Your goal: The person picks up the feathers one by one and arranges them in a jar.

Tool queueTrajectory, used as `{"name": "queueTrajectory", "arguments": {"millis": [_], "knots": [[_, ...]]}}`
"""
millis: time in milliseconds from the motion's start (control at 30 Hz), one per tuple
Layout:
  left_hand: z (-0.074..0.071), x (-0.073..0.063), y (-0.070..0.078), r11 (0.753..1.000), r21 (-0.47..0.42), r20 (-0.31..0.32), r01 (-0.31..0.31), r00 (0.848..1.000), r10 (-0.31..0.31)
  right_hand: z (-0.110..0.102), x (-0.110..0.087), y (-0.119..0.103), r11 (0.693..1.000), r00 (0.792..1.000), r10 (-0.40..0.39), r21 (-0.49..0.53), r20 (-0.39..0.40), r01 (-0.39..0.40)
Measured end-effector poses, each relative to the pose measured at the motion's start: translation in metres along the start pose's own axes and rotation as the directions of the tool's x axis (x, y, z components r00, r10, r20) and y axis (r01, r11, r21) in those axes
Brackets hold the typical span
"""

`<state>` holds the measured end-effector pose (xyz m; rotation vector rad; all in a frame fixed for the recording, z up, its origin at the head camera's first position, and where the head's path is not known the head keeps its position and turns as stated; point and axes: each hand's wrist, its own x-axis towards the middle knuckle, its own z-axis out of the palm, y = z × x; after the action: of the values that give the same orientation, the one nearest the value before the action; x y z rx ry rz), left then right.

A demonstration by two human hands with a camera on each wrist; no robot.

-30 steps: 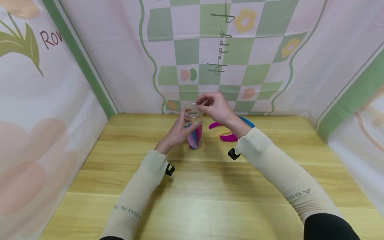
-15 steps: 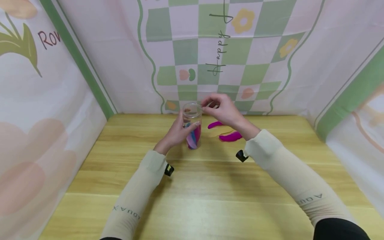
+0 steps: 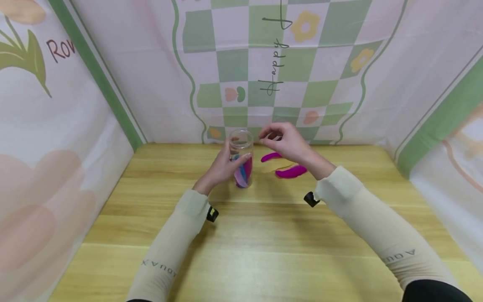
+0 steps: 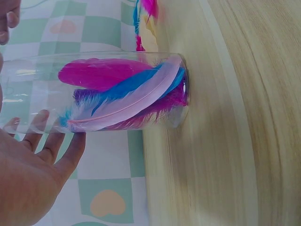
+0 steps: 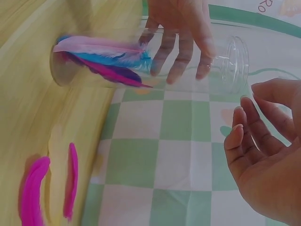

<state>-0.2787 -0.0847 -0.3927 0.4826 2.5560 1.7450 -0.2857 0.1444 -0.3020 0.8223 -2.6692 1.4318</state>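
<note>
A tall clear glass jar (image 3: 241, 149) stands upright on the table, with its mouth uncovered. Pink, blue, magenta and purple feathers (image 4: 136, 92) lean together in its lower part. My left hand (image 3: 220, 167) grips the jar's side, the thumb across the front and the fingers behind. Just right of the rim hovers my right hand (image 3: 284, 142), apart from the glass. In the right wrist view its fingers are loosely bent, and nothing shows between them.
Right of the jar lie a magenta feather (image 3: 290, 172), a slimmer magenta one (image 3: 270, 157) and a pale yellow feather (image 5: 56, 174). A blue feather (image 4: 136, 21) shows behind in the left wrist view. A patterned cloth (image 3: 264, 63) hangs at the table's back edge.
My right hand has drawn away from the jar's rim, to the right and slightly down. The left hand and the jar have stayed in place.
</note>
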Motion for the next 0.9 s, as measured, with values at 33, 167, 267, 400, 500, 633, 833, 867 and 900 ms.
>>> {"name": "queueTrajectory", "arguments": {"millis": [33, 167, 267, 400, 500, 633, 833, 867, 900], "knots": [[0.0, 0.0, 0.0, 1.0, -0.001, 0.001, -0.001, 1.0, 0.001, -0.001, -0.001, 0.001, 1.0, 1.0, 0.002, 0.001, 0.002, -0.002], [0.0, 0.0, 0.0, 1.0, 0.002, 0.002, 0.0, 1.0, 0.0, -0.004, -0.005, 0.003, 1.0, 1.0, 0.003, -0.009, 0.006, -0.003], [0.0, -0.001, 0.0, 1.0, 0.01, -0.001, 0.001, 1.0, -0.001, -0.006, -0.007, 0.004, 1.0, 1.0, 0.002, -0.028, 0.005, -0.002], [0.001, 0.0, 0.0, 1.0, 0.015, -0.004, 0.0, 1.0, 0.0, -0.009, -0.008, 0.006, 0.999, 1.0, 0.013, -0.048, 0.005, -0.013], [0.001, 0.0, 0.0, 1.0, 0.015, -0.007, 0.001, 1.0, -0.001, -0.011, -0.009, 0.007, 0.999, 1.0, 0.027, -0.047, 0.007, -0.027], [0.001, -0.001, 0.001, 1.0, 0.013, -0.009, 0.002, 1.0, -0.002, -0.014, -0.012, 0.007, 0.999, 0.999, 0.035, -0.04, 0.001, -0.035], [0.001, -0.001, 0.0, 1.0, 0.014, -0.005, 0.004, 1.0, -0.004, -0.02, -0.017, 0.01, 0.998, 0.999, 0.051, -0.045, -0.004, -0.051], [0.001, -0.001, 0.0, 1.0, 0.015, -0.005, 0.005, 1.0, -0.005, -0.021, -0.018, 0.01, 0.997, 0.998, 0.057, -0.048, -0.003, -0.057], [0.001, -0.001, 0.0, 1.0, 0.017, -0.005, 0.005, 1.0, -0.005, -0.022, -0.018, 0.011, 0.997, 0.998, 0.064, -0.049, -0.002, -0.064]]}}
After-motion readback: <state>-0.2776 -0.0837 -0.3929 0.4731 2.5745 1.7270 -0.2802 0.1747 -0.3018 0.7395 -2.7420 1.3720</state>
